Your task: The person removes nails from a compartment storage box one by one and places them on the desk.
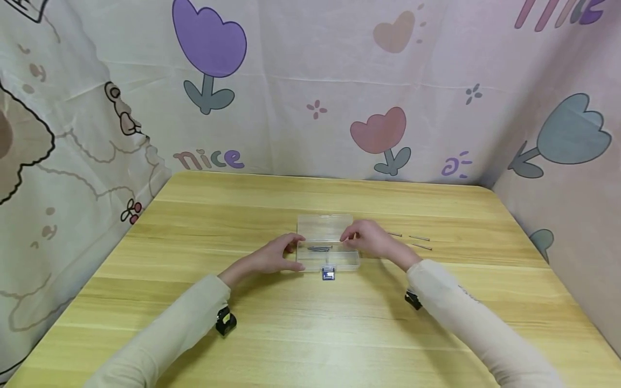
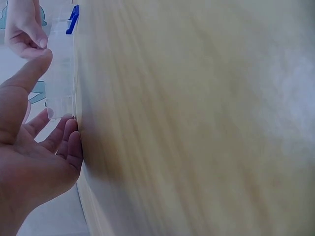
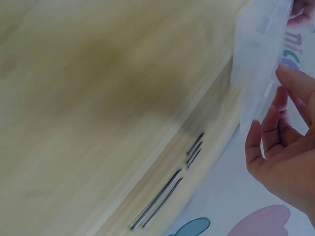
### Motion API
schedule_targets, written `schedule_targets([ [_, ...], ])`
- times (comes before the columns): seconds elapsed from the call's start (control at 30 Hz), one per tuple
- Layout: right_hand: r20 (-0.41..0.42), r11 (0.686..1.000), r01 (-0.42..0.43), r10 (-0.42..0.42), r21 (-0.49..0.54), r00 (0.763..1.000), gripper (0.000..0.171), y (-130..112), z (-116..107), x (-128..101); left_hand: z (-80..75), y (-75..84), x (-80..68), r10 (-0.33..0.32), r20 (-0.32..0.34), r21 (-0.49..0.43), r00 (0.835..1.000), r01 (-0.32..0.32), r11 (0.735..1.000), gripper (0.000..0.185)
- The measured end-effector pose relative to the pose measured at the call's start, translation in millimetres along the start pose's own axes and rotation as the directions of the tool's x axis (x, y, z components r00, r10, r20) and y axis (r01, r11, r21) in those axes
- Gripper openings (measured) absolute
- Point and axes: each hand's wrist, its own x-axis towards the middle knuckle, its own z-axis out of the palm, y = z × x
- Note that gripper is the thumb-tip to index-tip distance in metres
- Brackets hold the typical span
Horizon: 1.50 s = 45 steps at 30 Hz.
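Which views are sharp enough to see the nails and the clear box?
Head view: sharp and evenly lit, clear box and loose nails distinct. Left wrist view: tabletop smeared with blur, box hazy. Right wrist view: blurred too, nails still readable, box a pale smear.

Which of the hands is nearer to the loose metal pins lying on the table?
Right. The right hand rests at the clear plastic box's right end, just beside the metal pins; the left hand touches the box's far left end.
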Motion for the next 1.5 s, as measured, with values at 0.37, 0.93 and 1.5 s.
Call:
schedule_targets([
  [0.37, 0.032, 0.994, 0.113, -0.113, 0.007, 0.993, 0.009, -11.8, 15.1, 20.7, 0.3, -0.2, 2.6, -0.005, -0.013, 0.016, 1.000, 0.005, 1.000, 0.068],
  [0.93, 0.008, 0.996, 0.042, -0.041, -0.079, 0.999, 0.011, -16.9, 36.5, 34.0, 1.4, -0.7, 3.4, -0.010, -0.006, 0.015, 1.000, 0.010, 1.000, 0.069],
  [1.5, -0.008, 0.997, -0.029, 0.028, -0.065, 1.000, 0.004, -20.7, 40.1, 33.2, 1.3, 0.8, 3.3, -0.004, -0.018, 0.010, 1.000, 0.005, 1.000, 0.068],
])
